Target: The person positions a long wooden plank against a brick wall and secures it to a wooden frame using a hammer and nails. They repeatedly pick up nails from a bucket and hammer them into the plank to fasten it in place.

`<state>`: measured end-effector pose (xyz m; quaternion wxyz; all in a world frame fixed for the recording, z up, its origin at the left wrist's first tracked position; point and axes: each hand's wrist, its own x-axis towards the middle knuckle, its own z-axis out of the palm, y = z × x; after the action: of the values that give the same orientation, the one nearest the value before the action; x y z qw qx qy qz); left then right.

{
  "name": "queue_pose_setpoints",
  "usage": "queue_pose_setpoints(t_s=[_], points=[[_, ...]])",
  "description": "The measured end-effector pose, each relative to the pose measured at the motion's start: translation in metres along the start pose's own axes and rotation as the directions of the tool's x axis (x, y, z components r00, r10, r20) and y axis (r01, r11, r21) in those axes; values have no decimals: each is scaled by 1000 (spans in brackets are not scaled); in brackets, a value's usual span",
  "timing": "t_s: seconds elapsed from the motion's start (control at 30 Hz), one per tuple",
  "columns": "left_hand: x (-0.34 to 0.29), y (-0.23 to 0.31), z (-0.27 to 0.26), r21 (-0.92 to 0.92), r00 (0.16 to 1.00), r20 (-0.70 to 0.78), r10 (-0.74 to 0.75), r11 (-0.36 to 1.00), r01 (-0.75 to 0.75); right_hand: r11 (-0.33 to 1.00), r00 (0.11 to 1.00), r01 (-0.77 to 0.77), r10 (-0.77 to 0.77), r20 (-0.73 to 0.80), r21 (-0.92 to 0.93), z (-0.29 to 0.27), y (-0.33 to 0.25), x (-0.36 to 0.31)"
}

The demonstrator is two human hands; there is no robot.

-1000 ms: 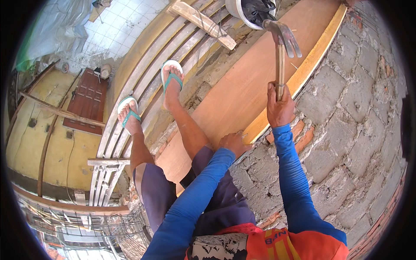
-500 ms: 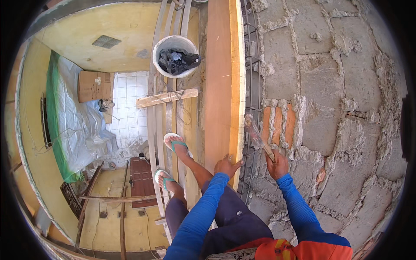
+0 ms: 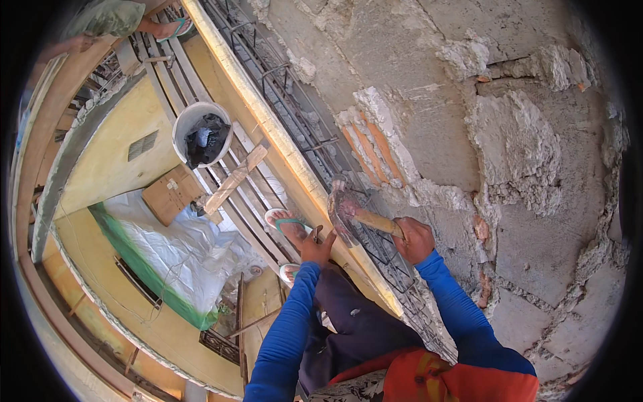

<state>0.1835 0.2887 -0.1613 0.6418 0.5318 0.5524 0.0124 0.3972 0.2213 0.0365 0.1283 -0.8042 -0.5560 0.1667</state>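
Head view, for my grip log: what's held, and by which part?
The right hand holds the hammer by its handle; whether the left hand holds anything is unclear.

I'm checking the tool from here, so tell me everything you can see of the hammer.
The hammer has a light brown, wooden-looking handle and a greyish, metallic head. The right hand grips the handle near its end. It slants, head toward the picture's upper left, overlapping the yellowish edge of the board. Blur hides the head's shape, and I cannot tell whether it touches the board.

Blurred hammer head (image 3: 343,208), second person (image 3: 110,18) cut off at upper left
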Motion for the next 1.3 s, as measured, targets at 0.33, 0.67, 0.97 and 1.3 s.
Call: queue_pose_setpoints(t_s=[0.33,0.67,0.97,1.3], points=[[5,12,-70,-509,999,-13,-33,860,22,999,995,-43,46,90,-31,-4,18,8],[-17,78,-94,-502,987,-7,-159,854,134,997,990,-54,59,125,-47,-16,18,17],[-36,24,-136,-612,967,-76,-243,777,147,983,985,-147,155,77,-108,-1,4,34],[-20,27,-218,-462,931,-347,-115,885,-63,972,916,-51,137,378,-228,-15,9,33]])
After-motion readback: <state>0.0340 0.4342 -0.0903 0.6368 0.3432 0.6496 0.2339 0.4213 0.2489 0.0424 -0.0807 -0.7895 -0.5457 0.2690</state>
